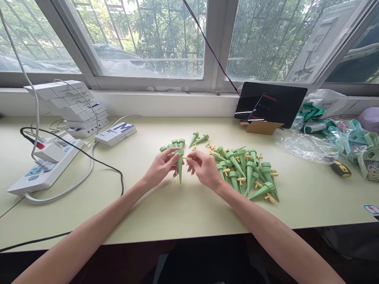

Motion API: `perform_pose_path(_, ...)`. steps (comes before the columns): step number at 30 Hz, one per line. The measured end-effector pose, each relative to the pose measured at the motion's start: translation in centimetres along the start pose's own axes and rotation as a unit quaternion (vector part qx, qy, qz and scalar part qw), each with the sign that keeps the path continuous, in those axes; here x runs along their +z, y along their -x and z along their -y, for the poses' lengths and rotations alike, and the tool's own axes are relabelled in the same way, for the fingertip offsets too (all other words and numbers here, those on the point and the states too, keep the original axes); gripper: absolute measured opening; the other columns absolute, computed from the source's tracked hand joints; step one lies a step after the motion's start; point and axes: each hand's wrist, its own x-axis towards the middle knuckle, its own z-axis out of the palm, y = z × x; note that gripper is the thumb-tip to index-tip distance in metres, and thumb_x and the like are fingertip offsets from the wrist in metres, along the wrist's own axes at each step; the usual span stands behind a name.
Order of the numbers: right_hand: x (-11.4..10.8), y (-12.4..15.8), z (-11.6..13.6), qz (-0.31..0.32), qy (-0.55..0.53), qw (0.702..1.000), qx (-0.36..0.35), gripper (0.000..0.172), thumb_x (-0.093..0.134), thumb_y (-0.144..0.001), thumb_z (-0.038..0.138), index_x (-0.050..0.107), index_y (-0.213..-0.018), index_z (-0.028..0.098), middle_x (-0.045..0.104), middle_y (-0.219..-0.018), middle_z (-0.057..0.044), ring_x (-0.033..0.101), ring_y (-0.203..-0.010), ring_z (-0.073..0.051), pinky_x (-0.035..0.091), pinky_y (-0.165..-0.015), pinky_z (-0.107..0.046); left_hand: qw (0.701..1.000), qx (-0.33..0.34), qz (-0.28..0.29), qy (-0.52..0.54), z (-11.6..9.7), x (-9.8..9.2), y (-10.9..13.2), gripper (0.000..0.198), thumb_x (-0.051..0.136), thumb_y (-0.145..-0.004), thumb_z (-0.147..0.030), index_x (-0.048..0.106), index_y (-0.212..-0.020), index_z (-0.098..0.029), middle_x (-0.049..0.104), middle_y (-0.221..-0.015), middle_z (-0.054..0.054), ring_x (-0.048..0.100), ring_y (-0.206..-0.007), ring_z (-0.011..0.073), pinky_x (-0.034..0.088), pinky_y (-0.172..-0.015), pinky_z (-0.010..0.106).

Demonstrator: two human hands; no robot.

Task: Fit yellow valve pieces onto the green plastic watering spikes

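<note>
Both hands are mid-bench, close together. The left hand (161,167) has its fingers wrapped round the wide top end of a green cone (180,169), with the tip pointing toward the near edge. The right hand (204,169) pinches a small yellow piece (187,158) that sits right at the cone's top; I can't tell if it's touching yet.

To me this looks like the fitting step, yellow bit going into the side of the cone head. Seating it calls for lining the piece up square with its hole while the left hand keeps the cone from twisting.

Just right of the hands is a loose pile of cones (248,173) mixed with more yellow bits. A smaller cluster (174,144) lies just beyond the hands, and a power strip (44,169) sits far left on the bench (177,209).
</note>
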Motion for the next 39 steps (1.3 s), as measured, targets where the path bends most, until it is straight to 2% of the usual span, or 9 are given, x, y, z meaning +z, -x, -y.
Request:
perform_pose_path(5,0.08,-0.02,0.05,-0.015,-0.043,0.999,0.019,0.010,0.060,-0.089,0.029,0.059,-0.086,0.020,0.063,-0.064,0.001,0.063,-0.054,-0.014,0.052,-0.051,-0.025,0.998,0.038,-0.014,-0.058,-0.08,0.11,0.23,0.030,0.061,-0.093,-0.042,0.053,-0.114,-0.022,0.064,-0.071,-0.001,0.057,-0.053,0.0116,0.049,-0.049,0.026)
perform_pose_path(11,-0.19,0.00,0.36,-0.013,-0.048,0.999,0.020,0.014,0.055,-0.091,0.029,0.062,-0.084,0.019,0.064,-0.065,0.000,0.061,-0.054,-0.012,0.053,-0.054,-0.025,0.996,0.043,-0.017,-0.069,-0.19,0.39,0.37,0.027,0.060,-0.094,-0.040,0.048,-0.111,-0.024,0.058,-0.064,-0.005,0.056,-0.048,0.0105,0.046,-0.047,0.023)
perform_pose_path(19,-0.18,-0.24,0.29,0.004,-0.072,0.996,0.045,0.017,0.054,-0.091,0.031,0.061,-0.081,0.018,0.062,-0.067,0.000,0.061,-0.053,-0.012,0.052,-0.051,-0.024,0.998,0.033,0.001,-0.055,-0.31,0.33,0.36,0.027,0.064,-0.091,-0.044,0.053,-0.096,-0.020,0.059,-0.064,-0.003,0.057,-0.048,0.0115,0.048,-0.046,0.026)
perform_pose_path(26,-0.33,-0.19,0.42,0.014,-0.054,0.998,0.041,0.014,0.053,-0.091,0.027,0.060,-0.082,0.019,0.059,-0.062,0.002,0.058,-0.049,-0.011,0.050,-0.050,-0.024,0.998,0.023,0.017,-0.056,-0.23,0.05,0.39,0.026,0.063,-0.092,-0.042,0.053,-0.096,-0.019,0.065,-0.070,0.001,0.058,-0.048,0.0118,0.049,-0.047,0.027)
perform_pose_path(32,-0.46,-0.09,0.46,0.021,-0.024,0.999,0.015,0.014,0.053,-0.092,0.027,0.061,-0.083,0.019,0.059,-0.061,0.003,0.057,-0.051,-0.010,0.049,-0.054,-0.024,0.998,0.026,0.020,-0.047,-0.32,0.14,0.42,0.025,0.063,-0.092,-0.041,0.053,-0.094,-0.019,0.063,-0.066,0.000,0.058,-0.048,0.0124,0.050,-0.046,0.028)
perform_pose_path(39,-0.47,-0.09,0.62,0.026,-0.051,0.997,0.046,0.013,0.054,-0.090,0.026,0.059,-0.082,0.018,0.059,-0.061,0.003,0.056,-0.046,-0.010,0.046,-0.047,-0.022,0.996,0.052,0.016,-0.071,-0.10,0.00,0.41,0.021,0.062,-0.093,-0.038,0.054,-0.095,-0.018,0.063,-0.067,-0.001,0.058,-0.046,0.0116,0.050,-0.046,0.027)
